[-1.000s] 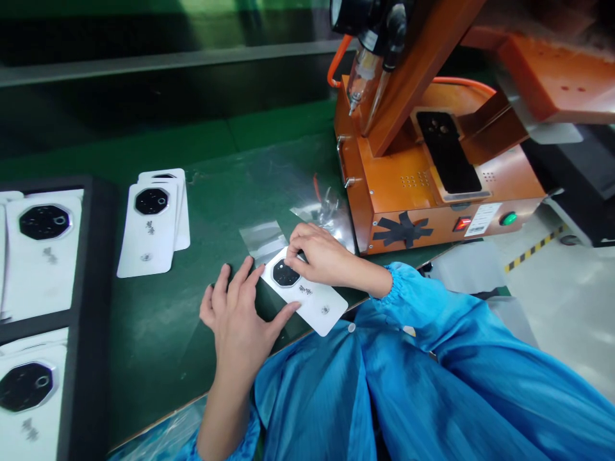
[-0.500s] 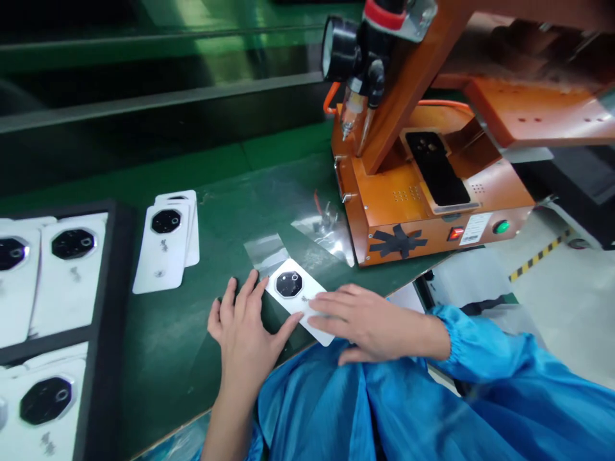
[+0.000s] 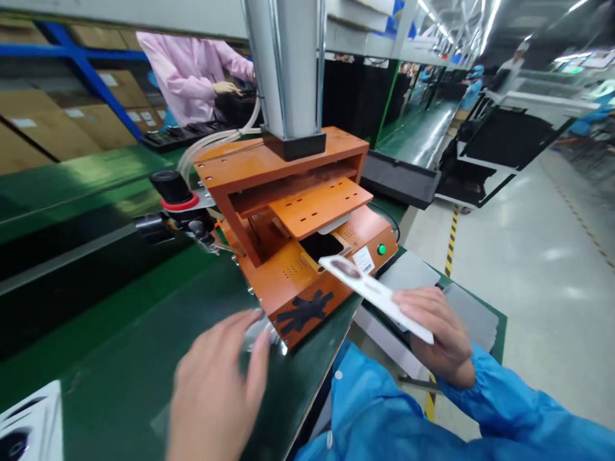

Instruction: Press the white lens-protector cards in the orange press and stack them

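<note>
A white phone back cover (image 3: 379,291), with a dark round camera area at its far end, is raised and tilted in front of the orange press machine. Its near end is gripped by my right hand (image 3: 439,333), fingers on top of the edge. My left hand (image 3: 216,378), slightly blurred, is over the green table with thumb and forefinger apart. Clear film (image 3: 262,330) shows by those fingertips, at the machine's front left corner; whether they touch it is unclear. Inside the orange press machine (image 3: 269,282), a black phone-shaped piece (image 3: 323,246) lies under the raised orange plate (image 3: 321,205).
More white covers (image 3: 36,426) lie at the lower left on the green table (image 3: 110,358). A black pressure regulator (image 3: 170,186) juts from the machine's left side. Beyond stand a dark tray (image 3: 398,179) and a cart (image 3: 504,134). A co-worker in pink works across the line.
The view has swung up and right. The cover that lay on the table under my hands is now lifted in my right hand toward the machine. My left hand has come off it.
</note>
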`<state>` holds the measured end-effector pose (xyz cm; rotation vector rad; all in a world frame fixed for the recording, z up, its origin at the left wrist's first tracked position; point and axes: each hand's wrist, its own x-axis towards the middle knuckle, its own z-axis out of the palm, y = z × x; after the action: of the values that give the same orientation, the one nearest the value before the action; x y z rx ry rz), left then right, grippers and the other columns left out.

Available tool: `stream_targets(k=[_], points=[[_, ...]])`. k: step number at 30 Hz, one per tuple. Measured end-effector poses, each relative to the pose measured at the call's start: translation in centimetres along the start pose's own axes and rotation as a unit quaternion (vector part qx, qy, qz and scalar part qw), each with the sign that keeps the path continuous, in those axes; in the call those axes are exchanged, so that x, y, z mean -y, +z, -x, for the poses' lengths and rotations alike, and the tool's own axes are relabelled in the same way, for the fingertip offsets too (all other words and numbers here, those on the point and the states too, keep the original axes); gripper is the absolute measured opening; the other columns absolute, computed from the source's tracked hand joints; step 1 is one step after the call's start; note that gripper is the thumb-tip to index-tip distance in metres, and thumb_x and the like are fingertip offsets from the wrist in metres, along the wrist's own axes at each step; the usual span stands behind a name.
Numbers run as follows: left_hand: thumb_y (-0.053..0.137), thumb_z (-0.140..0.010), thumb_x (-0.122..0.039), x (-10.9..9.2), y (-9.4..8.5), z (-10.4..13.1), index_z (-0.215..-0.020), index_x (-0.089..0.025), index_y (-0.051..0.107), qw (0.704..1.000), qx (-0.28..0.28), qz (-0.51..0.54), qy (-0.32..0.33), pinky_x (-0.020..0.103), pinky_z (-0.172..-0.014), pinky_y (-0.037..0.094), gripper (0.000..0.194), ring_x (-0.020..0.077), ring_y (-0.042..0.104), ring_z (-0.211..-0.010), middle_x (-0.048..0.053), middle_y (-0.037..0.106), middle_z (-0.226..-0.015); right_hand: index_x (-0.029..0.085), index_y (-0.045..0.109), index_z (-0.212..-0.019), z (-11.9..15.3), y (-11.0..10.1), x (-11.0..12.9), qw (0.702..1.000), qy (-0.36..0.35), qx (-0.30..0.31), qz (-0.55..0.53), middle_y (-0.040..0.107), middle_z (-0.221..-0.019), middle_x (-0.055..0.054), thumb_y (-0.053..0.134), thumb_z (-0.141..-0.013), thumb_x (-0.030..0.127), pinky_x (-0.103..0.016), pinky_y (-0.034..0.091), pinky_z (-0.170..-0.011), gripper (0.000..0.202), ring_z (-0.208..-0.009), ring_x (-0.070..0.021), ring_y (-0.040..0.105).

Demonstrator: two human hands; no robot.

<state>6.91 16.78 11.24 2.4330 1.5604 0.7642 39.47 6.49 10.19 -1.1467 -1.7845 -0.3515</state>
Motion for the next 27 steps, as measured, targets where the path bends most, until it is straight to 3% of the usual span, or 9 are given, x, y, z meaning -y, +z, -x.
stream_targets(k=[3, 5, 8, 10, 13, 18, 21, 23, 27], points=[[0.046, -0.095, -0.05, -5.2, 2.5, -7.4, -0.106, -0.021, 0.07, 0.994, 0.007, 0.112, -0.001, 0.051, -0.098, 0.048, 0.039, 0.0338, 0.064, -0.108, 0.013, 0.072, -0.11, 0.038, 0.061, -0.138, 0.9, -0.4, -2.0, 0.992, 0.039, -0.018, 0.119, 0.076, -0.119, -0.005, 0.054, -0.091, 0.012, -0.046, 0.059, -0.083, 0.054, -0.111, -0.0269, 0.074], [0.057, -0.088, -0.046, -7.6, 4.0, -10.7, -0.108, -0.019, 0.068, 0.955, 0.022, 0.287, -0.07, 0.049, -0.093, 0.051, 0.035, 0.032, 0.066, -0.105, 0.012, 0.073, -0.104, 0.037, 0.06, -0.139, 1.2, -0.3, -3.0, 0.987, 0.032, -0.007, 0.156, 0.076, -0.121, -0.005, 0.053, -0.091, 0.012, -0.045, 0.058, -0.085, 0.055, -0.113, -0.0266, 0.073], [0.076, -0.074, -0.04, -9.7, 4.9, -13.0, -0.112, -0.018, 0.065, 0.765, 0.081, 0.622, -0.146, 0.04, -0.084, 0.057, 0.045, 0.0286, 0.068, -0.109, 0.012, 0.073, -0.115, 0.034, 0.061, -0.138, 1.3, 0.1, -4.2, 0.982, 0.012, 0.004, 0.188, 0.075, -0.124, -0.006, 0.053, -0.091, 0.01, -0.043, 0.056, -0.087, 0.053, -0.116, -0.0251, 0.072], [0.082, -0.068, -0.034, -10.9, 4.8, -13.6, -0.106, -0.018, 0.067, 0.65, 0.085, 0.74, -0.151, 0.038, -0.087, 0.058, 0.044, 0.0281, 0.067, -0.114, 0.011, 0.072, -0.12, 0.032, 0.062, -0.137, 1.0, 0.8, -5.2, 0.981, -0.007, 0.008, 0.194, 0.074, -0.126, -0.006, 0.052, -0.092, 0.01, -0.041, 0.054, -0.089, 0.051, -0.118, -0.0237, 0.071], [0.084, -0.062, -0.021, -12.7, 4.6, -14.3, -0.097, -0.018, 0.068, 0.601, 0.03, 0.787, -0.138, 0.039, -0.091, 0.057, 0.039, 0.0265, 0.069, -0.112, 0.008, 0.075, -0.111, 0.029, 0.065, -0.133, -0.1, 2.7, -7.0, 0.984, -0.027, 0.009, 0.178, 0.074, -0.127, -0.007, 0.051, -0.095, 0.011, -0.039, 0.052, -0.091, 0.045, -0.12, -0.0223, 0.07], [0.071, -0.061, -0.015, -13.9, 5.0, -14.2, -0.092, -0.016, 0.066, 0.604, -0.031, 0.759, -0.242, 0.026, -0.068, 0.055, 0.031, 0.0187, 0.072, -0.084, 0.004, 0.073, -0.093, 0.026, 0.07, -0.127, -3.4, 7.4, -10.0, 0.991, -0.027, 0.041, 0.128, 0.074, -0.127, -0.008, 0.048, -0.101, 0.018, -0.038, 0.049, -0.097, 0.035, -0.124, -0.0207, 0.067], [0.067, -0.072, -0.024, -12.2, 5.1, -9.6, -0.101, -0.017, 0.068, 0.637, -0.029, 0.725, -0.259, 0.021, -0.055, 0.047, 0.029, 0.0133, 0.066, -0.074, 0.005, 0.072, -0.101, 0.024, 0.068, -0.128, -5.7, 9.9, -10.7, 0.989, -0.067, 0.087, 0.096, 0.072, -0.131, -0.01, 0.045, -0.104, 0.019, -0.039, 0.046, -0.099, 0.034, -0.129, -0.0202, 0.063], [0.064, -0.085, -0.034, -10.4, 5.1, -4.3, -0.112, -0.021, 0.068, 0.709, -0.015, 0.653, -0.267, 0.022, -0.055, 0.047, 0.03, 0.0139, 0.064, -0.075, 0.003, 0.072, -0.105, 0.022, 0.067, -0.128, -7.2, 10.9, -10.7, 0.983, -0.109, 0.129, 0.074, 0.072, -0.13, -0.01, 0.043, -0.104, 0.018, -0.039, 0.046, -0.097, 0.034, -0.127, -0.0202, 0.063], [0.053, -0.097, -0.045, -6.4, 4.9, 6.1, -0.099, -0.028, 0.07, 0.886, 0.01, 0.383, -0.262, 0.026, -0.057, 0.047, 0.025, 0.018, 0.064, -0.067, 0.0, 0.073, -0.082, 0.019, 0.066, -0.127, -9.6, 11.5, -10.2, 0.962, -0.155, 0.216, 0.06, 0.072, -0.127, -0.012, 0.045, -0.103, 0.018, -0.039, 0.047, -0.092, 0.032, -0.119, -0.0225, 0.066]])
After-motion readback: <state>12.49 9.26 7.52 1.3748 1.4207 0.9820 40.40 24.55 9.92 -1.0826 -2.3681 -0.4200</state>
